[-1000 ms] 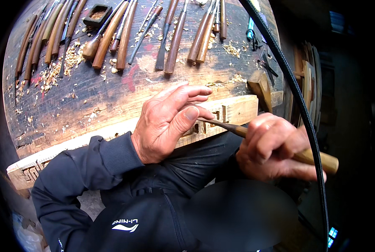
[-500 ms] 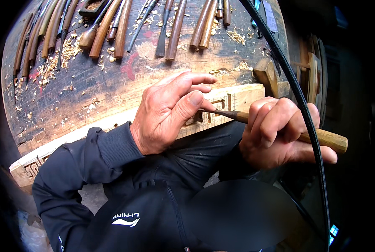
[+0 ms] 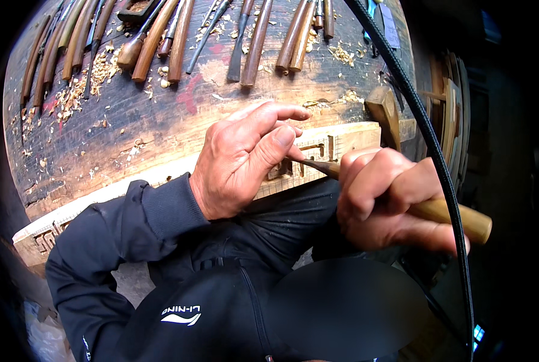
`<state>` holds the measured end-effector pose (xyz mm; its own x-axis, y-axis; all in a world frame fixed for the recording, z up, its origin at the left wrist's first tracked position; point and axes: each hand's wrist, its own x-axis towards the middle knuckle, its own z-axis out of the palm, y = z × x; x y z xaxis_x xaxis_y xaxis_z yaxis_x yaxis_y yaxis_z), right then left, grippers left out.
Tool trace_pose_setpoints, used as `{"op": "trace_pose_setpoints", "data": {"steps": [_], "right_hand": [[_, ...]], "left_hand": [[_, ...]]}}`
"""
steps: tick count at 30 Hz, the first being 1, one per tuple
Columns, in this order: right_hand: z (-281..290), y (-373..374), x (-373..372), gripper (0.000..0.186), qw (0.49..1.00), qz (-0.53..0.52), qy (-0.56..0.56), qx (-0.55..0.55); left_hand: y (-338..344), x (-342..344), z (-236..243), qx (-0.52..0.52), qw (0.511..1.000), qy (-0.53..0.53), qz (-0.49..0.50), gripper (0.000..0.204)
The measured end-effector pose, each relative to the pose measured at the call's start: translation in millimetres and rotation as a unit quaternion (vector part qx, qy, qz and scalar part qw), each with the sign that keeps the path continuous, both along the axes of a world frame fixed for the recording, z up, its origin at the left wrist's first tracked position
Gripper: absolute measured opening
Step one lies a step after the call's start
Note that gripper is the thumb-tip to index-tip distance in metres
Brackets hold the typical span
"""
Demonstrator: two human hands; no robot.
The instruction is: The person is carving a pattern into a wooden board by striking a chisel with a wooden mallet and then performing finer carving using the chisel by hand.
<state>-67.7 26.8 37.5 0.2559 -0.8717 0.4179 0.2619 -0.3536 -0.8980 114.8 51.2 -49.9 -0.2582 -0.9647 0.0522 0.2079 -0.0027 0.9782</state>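
Note:
My right hand is wrapped around the wooden handle of a carving chisel, its butt end sticking out at the right. The dark, narrow blade points left and slants onto a long pale wooden board. On the board are pencilled grid lines and carved, angular recesses. My left hand rests over the board, its thumb and lower fingers closed about the blade's front end while the index finger stretches out above. The left fingers hide the blade's tip.
Many wood-handled chisels lie along the far side of the worn workbench, among wood shavings. A wooden block stands beyond the board's right end. A black braided cable hangs across the right side.
My right hand has shifted a little left and downward, and the chisel's handle now slants down more to the right. My left hand has stayed nearly in place.

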Motion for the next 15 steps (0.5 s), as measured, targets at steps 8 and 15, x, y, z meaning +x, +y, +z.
{"op": "trace_pose_setpoints", "data": {"steps": [8, 15], "right_hand": [[-11.0, 3.9, 4.1, 0.081, 0.993, -0.093, 0.023, -0.075], [33.9, 27.6, -16.4, 0.071, 0.962, -0.202, -0.048, -0.179]], "left_hand": [[1.0, -8.2, 0.5, -0.046, 0.997, -0.007, 0.07, 0.054], [11.6, -3.9, -1.3, -0.197, 0.967, -0.141, 0.079, 0.04]]}}
